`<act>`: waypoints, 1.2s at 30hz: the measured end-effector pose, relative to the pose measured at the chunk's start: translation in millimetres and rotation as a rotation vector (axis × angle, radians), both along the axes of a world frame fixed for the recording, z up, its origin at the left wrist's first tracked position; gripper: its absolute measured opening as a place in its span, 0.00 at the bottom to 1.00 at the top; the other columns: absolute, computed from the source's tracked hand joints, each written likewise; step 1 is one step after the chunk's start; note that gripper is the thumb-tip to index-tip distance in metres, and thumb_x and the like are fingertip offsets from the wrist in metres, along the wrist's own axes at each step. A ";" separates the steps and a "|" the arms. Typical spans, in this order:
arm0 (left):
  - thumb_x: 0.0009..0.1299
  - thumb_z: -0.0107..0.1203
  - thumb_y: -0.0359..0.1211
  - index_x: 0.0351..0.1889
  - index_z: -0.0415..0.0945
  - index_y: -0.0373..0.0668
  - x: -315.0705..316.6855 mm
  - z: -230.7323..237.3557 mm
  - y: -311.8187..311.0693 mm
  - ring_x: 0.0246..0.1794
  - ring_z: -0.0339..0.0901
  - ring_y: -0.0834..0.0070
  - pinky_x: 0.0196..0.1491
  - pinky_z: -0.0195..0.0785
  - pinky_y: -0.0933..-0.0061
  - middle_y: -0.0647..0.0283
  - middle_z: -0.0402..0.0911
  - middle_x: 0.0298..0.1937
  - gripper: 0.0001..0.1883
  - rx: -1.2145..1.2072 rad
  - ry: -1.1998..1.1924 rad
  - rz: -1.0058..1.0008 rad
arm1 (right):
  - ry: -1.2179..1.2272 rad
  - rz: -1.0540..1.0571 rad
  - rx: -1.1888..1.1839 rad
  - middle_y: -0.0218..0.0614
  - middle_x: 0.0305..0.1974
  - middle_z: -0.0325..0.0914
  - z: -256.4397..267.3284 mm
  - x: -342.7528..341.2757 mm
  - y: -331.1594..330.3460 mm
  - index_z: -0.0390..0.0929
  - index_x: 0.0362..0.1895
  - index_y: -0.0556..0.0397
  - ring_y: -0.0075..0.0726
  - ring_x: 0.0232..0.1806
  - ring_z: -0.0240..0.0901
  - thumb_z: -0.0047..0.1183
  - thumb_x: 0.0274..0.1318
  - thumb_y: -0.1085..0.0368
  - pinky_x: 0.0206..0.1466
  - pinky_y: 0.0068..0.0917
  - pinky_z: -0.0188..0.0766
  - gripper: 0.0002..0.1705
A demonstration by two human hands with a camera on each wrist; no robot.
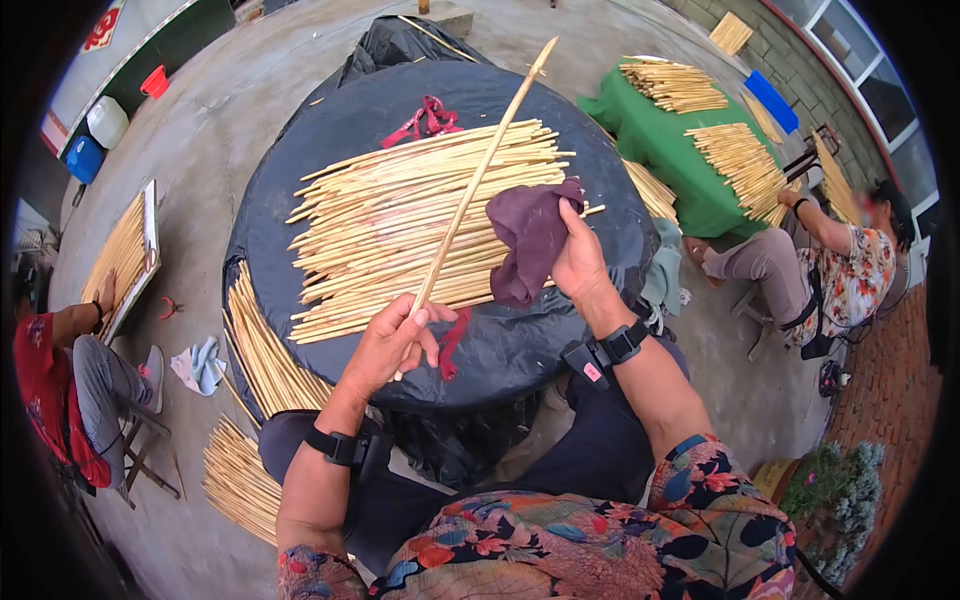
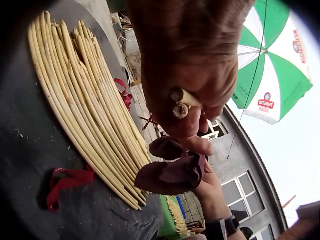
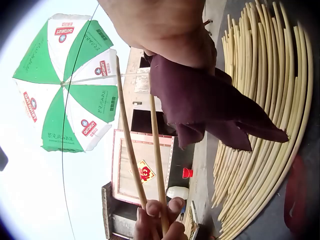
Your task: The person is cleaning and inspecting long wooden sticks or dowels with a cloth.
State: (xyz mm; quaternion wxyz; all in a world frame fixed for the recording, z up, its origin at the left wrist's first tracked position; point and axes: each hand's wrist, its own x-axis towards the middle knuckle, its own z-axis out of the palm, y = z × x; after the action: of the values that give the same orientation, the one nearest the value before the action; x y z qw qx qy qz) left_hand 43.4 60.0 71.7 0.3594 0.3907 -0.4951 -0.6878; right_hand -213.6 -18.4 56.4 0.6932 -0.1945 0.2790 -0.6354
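Observation:
Two slender pale stalks (image 1: 472, 180) stand slanted up from my left hand (image 1: 388, 345), whose fingers and thumb grip them near their lower ends. Their cut ends (image 2: 181, 110) show side by side in the left wrist view. My right hand (image 1: 582, 258) holds a crumpled dark purple cloth (image 1: 525, 245) pinched by thumb and fingers, to the right of the stalks. The cloth (image 3: 195, 100) hangs loose below that palm in the right wrist view. Under both hands a wide layer of similar stalks (image 1: 390, 235) lies across the round table covered in black plastic (image 1: 590, 120).
Red cloth strips (image 1: 430, 118) lie beyond the pile and at its near edge. More stalk bundles (image 1: 270, 350) lean at the table's left side. A person (image 1: 855, 260) sits right by a green-covered table (image 1: 640, 130) with stalks; another person (image 1: 60, 400) sits left.

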 end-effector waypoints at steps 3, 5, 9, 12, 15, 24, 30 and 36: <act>0.71 0.36 0.36 0.40 0.64 0.38 -15.5 -0.7 -7.6 0.16 0.69 0.81 0.11 0.52 0.89 0.55 0.75 0.39 0.11 0.018 0.110 -0.050 | -0.062 0.176 0.026 0.37 0.46 0.70 2.4 40.0 24.5 0.65 0.50 0.56 0.32 0.47 0.68 0.41 0.59 0.57 0.52 0.31 0.64 0.20; 0.72 0.35 0.38 0.40 0.62 0.39 -22.7 -1.0 -11.5 0.16 0.70 0.79 0.11 0.52 0.88 0.51 0.75 0.38 0.12 0.132 0.304 -0.062 | -0.026 0.290 -0.036 0.36 0.45 0.71 8.2 56.1 36.0 0.65 0.50 0.57 0.31 0.45 0.68 0.41 0.59 0.57 0.51 0.29 0.64 0.20; 0.71 0.36 0.39 0.39 0.61 0.42 -33.0 -12.9 -12.5 0.16 0.71 0.77 0.10 0.53 0.88 0.48 0.74 0.37 0.11 0.204 0.381 -0.118 | 0.097 0.258 0.043 0.32 0.36 0.72 -1.9 72.9 51.7 0.67 0.44 0.57 0.23 0.35 0.70 0.48 0.54 0.64 0.32 0.16 0.68 0.14; 0.70 0.41 0.38 0.39 0.62 0.42 -44.1 -10.2 -10.1 0.16 0.71 0.79 0.11 0.54 0.87 0.52 0.75 0.35 0.09 0.204 0.327 -0.057 | 0.202 0.239 -0.015 0.32 0.34 0.72 -4.8 67.9 45.8 0.67 0.42 0.57 0.22 0.32 0.70 0.48 0.54 0.66 0.30 0.17 0.69 0.12; 0.68 0.44 0.35 0.39 0.62 0.42 -50.9 -19.0 -12.8 0.16 0.69 0.81 0.12 0.54 0.86 0.57 0.74 0.31 0.08 0.149 0.223 0.049 | 0.160 0.073 0.029 0.33 0.32 0.73 -0.9 63.5 35.0 0.68 0.40 0.58 0.23 0.30 0.70 0.47 0.54 0.67 0.31 0.19 0.70 0.11; 0.70 0.39 0.34 0.38 0.60 0.44 -70.8 -19.5 1.3 0.13 0.55 0.88 0.13 0.49 0.85 0.71 0.63 0.19 0.05 0.081 -0.171 0.102 | 0.178 -0.051 0.057 0.34 0.33 0.72 -10.8 64.6 31.9 0.66 0.41 0.58 0.27 0.32 0.71 0.45 0.53 0.70 0.37 0.25 0.71 0.11; 0.70 0.38 0.36 0.38 0.60 0.45 -49.4 -10.4 15.6 0.14 0.53 0.88 0.15 0.47 0.85 0.72 0.60 0.20 0.06 0.251 -0.112 -0.151 | 0.151 -0.341 0.013 0.35 0.34 0.73 4.7 -2.4 -17.7 0.68 0.39 0.58 0.28 0.34 0.72 0.44 0.54 0.70 0.37 0.26 0.72 0.08; 0.70 0.41 0.37 0.40 0.63 0.45 4.3 -21.2 26.9 0.15 0.54 0.88 0.16 0.49 0.86 0.73 0.61 0.21 0.07 0.261 -0.248 -0.297 | 0.029 -0.708 0.043 0.38 0.36 0.71 -18.4 -116.0 -55.3 0.66 0.39 0.59 0.35 0.35 0.72 0.45 0.55 0.69 0.37 0.32 0.72 0.08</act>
State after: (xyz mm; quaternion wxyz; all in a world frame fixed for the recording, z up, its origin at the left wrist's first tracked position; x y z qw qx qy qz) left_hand 47.7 86.9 50.5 0.1373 0.4381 -0.4945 -0.7380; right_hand -329.6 -73.7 38.0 0.4300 -0.0799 0.3523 -0.8274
